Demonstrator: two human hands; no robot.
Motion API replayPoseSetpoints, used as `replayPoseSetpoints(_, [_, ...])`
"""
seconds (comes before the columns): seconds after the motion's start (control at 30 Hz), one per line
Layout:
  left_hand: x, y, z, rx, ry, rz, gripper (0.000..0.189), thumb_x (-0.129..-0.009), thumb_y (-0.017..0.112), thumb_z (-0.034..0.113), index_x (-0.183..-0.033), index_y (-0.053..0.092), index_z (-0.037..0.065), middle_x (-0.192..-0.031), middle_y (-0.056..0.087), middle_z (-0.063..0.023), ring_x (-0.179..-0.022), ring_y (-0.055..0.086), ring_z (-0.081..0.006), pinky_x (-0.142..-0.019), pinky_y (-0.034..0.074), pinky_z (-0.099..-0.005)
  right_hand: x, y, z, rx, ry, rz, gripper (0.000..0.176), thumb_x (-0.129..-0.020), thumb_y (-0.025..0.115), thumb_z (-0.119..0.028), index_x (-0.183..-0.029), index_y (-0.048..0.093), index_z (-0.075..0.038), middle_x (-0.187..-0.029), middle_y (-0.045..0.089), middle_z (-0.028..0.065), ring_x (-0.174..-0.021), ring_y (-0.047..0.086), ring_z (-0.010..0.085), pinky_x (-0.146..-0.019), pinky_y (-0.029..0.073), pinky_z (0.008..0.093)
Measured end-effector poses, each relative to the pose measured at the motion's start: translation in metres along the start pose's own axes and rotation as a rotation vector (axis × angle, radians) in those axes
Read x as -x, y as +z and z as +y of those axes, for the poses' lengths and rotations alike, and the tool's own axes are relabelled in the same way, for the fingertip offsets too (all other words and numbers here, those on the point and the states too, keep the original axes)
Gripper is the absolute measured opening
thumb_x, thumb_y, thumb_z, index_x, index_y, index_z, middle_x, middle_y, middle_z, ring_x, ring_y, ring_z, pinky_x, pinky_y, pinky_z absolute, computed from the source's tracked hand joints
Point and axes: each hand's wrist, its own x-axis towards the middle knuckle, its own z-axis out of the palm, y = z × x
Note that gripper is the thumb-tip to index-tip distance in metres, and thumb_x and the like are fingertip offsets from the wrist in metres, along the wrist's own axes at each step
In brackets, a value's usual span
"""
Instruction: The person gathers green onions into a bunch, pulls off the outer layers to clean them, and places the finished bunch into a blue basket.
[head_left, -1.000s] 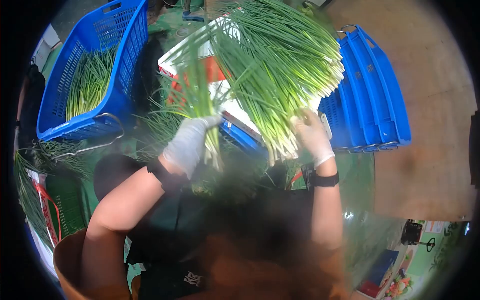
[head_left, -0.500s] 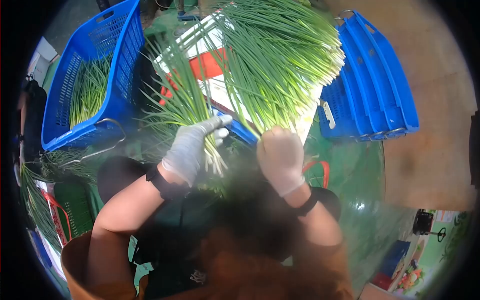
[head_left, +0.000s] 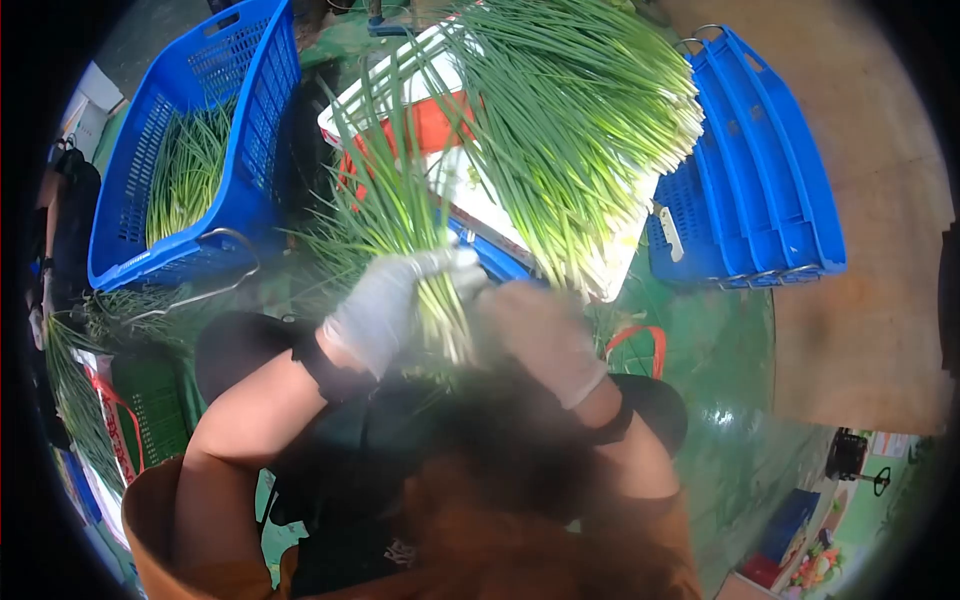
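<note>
My left hand [head_left: 382,305], in a whitish glove, is closed round a small bunch of scallions [head_left: 437,305]. Their white root ends point down toward me and the green leaves fan away. Beside those root ends is my gloved right hand [head_left: 540,335], blurred by motion, so its fingers and anything in them cannot be made out. Just beyond both hands, a large pile of scallions [head_left: 570,130] lies on a white surface [head_left: 632,245], root ends to the right and toward me.
A blue crate [head_left: 255,150] at the left holds more scallions. Blue crates [head_left: 770,160] are stacked at the right, near a brown board [head_left: 860,200]. A red strap [head_left: 657,350] rises by my right knee. Loose scallions [head_left: 75,400] lie at far left.
My right hand has moved from the pile's near edge leftward and toward me, up to the bunch. My left hand keeps its hold, with the bunch's root ends shifted slightly right.
</note>
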Motion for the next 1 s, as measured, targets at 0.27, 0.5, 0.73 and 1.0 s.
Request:
replayPoseSetpoints(0.27, [-0.005, 0.008, 0.015, -0.212, 0.069, -0.061, 0.023, -0.092, 0.055, 0.009, -0.109, 0.058, -0.005, -0.101, 0.065, -0.0113, -0.067, 0.06, -0.0113, -0.062, 0.053, -0.0228, -0.016, -0.014, 0.017, 0.296, 0.229, 0.232, 0.016, -0.078, 0.069, -0.02, -0.078, 0.063, -0.005, -0.08, 0.06, 0.0106, -0.072, 0.06, 0.0257, -0.063, 0.046, 0.0348])
replayPoseSetpoints(0.5, [-0.002, 0.005, 0.006, -0.191, -0.079, -0.109, 0.017, -0.088, 0.062, 0.011, -0.101, 0.064, -0.001, -0.081, 0.066, -0.0066, -0.06, 0.062, -0.0113, -0.053, 0.053, -0.0234, -0.008, 0.002, -0.015, -0.627, 0.586, 0.065, 0.016, -0.082, 0.067, -0.012, -0.085, 0.059, 0.001, -0.079, 0.057, 0.0089, -0.072, 0.058, 0.0169, -0.068, 0.047, 0.0292])
replayPoseSetpoints(0.73, [0.002, 0.003, 0.008, -0.339, 0.027, -0.099, 0.02, -0.085, 0.065, 0.008, -0.101, 0.063, -0.005, -0.079, 0.066, -0.0074, -0.058, 0.059, -0.0097, -0.051, 0.05, -0.0208, -0.001, 0.016, -0.027, -0.656, 0.444, 0.312, 0.012, -0.083, 0.066, -0.006, -0.081, 0.056, 0.001, -0.077, 0.049, 0.0062, -0.067, 0.05, 0.0167, -0.063, 0.042, 0.0281])
replayPoseSetpoints(1.0, [-0.013, -0.023, 0.072, -0.135, 0.234, -0.033, 0.024, -0.086, 0.063, 0.016, -0.106, 0.064, 0.002, -0.074, 0.062, 0.0, -0.062, 0.056, -0.0093, -0.054, 0.049, -0.0282, 0.05, 0.013, -0.045, -0.715, 0.349, -0.274, 0.011, -0.081, 0.065, -0.012, -0.081, 0.058, -0.003, -0.079, 0.053, 0.0112, -0.072, 0.054, 0.0275, -0.067, 0.043, 0.0372])
